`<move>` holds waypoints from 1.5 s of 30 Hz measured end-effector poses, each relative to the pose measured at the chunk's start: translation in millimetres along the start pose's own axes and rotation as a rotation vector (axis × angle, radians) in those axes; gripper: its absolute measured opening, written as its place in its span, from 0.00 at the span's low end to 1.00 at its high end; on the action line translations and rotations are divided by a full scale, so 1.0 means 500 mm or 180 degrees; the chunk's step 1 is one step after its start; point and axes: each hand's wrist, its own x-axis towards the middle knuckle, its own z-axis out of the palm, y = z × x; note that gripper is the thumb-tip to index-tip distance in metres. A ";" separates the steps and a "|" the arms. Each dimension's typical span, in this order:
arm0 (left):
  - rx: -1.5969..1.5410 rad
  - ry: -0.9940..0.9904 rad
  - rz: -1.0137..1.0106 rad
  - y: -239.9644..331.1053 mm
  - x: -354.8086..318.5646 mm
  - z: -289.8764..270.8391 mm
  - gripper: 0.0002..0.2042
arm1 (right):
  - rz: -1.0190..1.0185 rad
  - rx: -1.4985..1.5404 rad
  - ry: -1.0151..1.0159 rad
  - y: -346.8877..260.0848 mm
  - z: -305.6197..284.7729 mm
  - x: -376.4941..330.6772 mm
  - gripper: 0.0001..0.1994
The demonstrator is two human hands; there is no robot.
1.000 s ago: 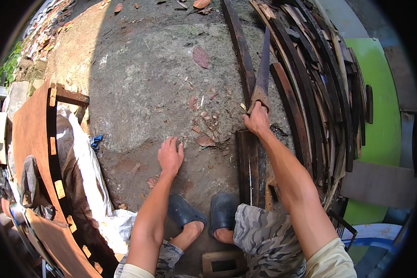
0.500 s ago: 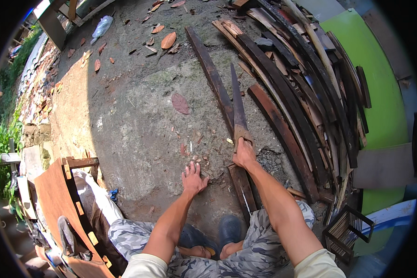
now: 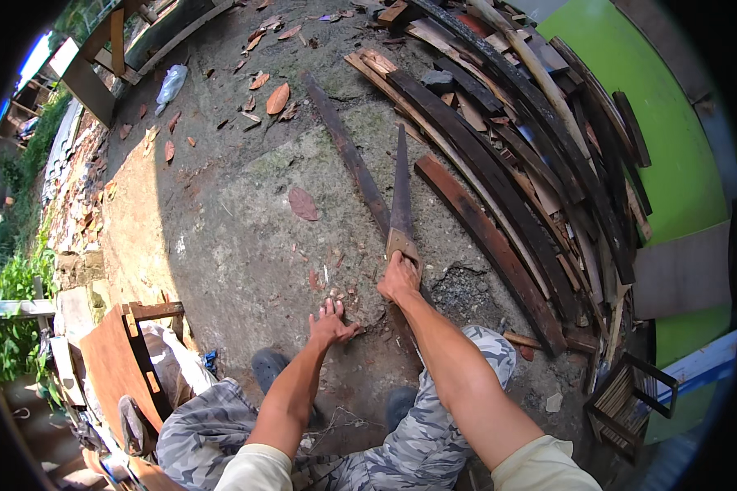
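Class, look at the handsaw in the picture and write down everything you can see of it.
The handsaw has a long, dark, tapering metal blade and a pale wooden handle. It lies nearly flat, tip pointing away from the person, over a long dark plank on the rough concrete ground. The right hand grips its handle; the left hand rests on the ground nearby.

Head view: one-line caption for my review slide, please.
Right hand grips a handsaw over a dark plank; left hand presses the concrete ground.

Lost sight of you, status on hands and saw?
Right hand gripping handsaw handle, blade on dark plank. Left hand flat on concrete ground. Plank pile alongside.
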 end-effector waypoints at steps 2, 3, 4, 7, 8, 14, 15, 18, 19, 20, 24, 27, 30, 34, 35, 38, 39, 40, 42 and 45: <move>0.0020 -0.0076 -0.0014 0.004 0.006 -0.007 0.48 | 0.0026 0.0022 0.0075 -0.010 -0.004 0.007 0.36; 0.0025 -0.0083 -0.0014 0.006 0.001 -0.006 0.48 | 0.0049 0.0011 0.0074 -0.009 0.001 0.002 0.36; 0.0039 -0.0087 0.0003 0.010 -0.008 -0.017 0.49 | -0.0007 -0.0064 0.0126 -0.007 0.000 -0.008 0.35; 0.0259 0.0063 0.0065 0.008 -0.010 -0.015 0.47 | -0.0214 -0.0231 0.0374 -0.006 0.005 -0.021 0.33; 0.0337 0.0132 0.0087 0.003 -0.001 -0.014 0.47 | -0.0303 -0.0264 0.0495 -0.003 0.008 -0.022 0.32; 0.0504 0.0331 0.0333 0.019 0.023 -0.037 0.40 | -0.0322 -0.0035 0.0626 0.017 0.000 -0.020 0.26; 0.0568 0.0299 0.0419 0.021 0.026 -0.044 0.40 | -0.0324 0.0108 0.0640 0.023 -0.003 -0.024 0.26; 0.0287 0.0110 0.0424 0.026 0.031 -0.073 0.37 | -0.0201 0.0488 0.0566 0.051 -0.023 -0.032 0.25; 0.0120 0.0045 0.0363 0.025 0.030 -0.081 0.37 | -0.0161 0.0619 0.0529 0.060 -0.027 -0.037 0.25; 0.0127 0.0279 0.0397 0.023 0.029 -0.075 0.38 | -0.0182 0.0658 0.0647 0.066 -0.026 -0.047 0.24; 0.0196 0.0648 0.0506 0.024 0.023 -0.028 0.41 | -0.0319 0.0410 0.1428 0.081 0.026 -0.067 0.22; 0.0292 0.0369 0.0488 0.013 0.047 -0.036 0.41 | -0.0298 0.0420 0.1954 0.056 0.054 -0.063 0.21; 0.0449 0.0123 0.0569 0.012 0.041 -0.059 0.41 | 0.0056 0.0532 0.2032 0.050 0.064 -0.047 0.20; 0.0557 0.0101 0.0618 0.011 0.040 -0.044 0.43 | 0.0354 0.0423 0.2151 0.010 0.066 -0.042 0.22; 0.0582 0.0082 0.0638 0.010 0.044 -0.041 0.44 | 0.0400 0.0316 0.2198 -0.003 0.057 -0.041 0.23; 0.0602 -0.0536 0.0831 -0.004 0.062 -0.102 0.45 | 0.0817 0.0190 0.2272 -0.047 0.077 -0.021 0.23; 0.0579 -0.0845 0.0905 -0.003 0.065 -0.128 0.45 | 0.0943 0.0108 0.2325 -0.050 0.086 -0.017 0.25; 0.0399 -0.1122 0.1068 -0.012 0.091 -0.144 0.40 | 0.1036 0.0098 0.2220 -0.057 0.081 -0.014 0.26; 0.0231 -0.1289 0.1844 -0.030 0.141 -0.184 0.34 | 0.1206 -0.0046 0.2055 -0.062 0.077 -0.014 0.16; 0.0358 -0.0854 0.2332 -0.016 0.229 -0.277 0.24 | 0.1330 0.0009 0.1999 -0.066 0.072 -0.017 0.15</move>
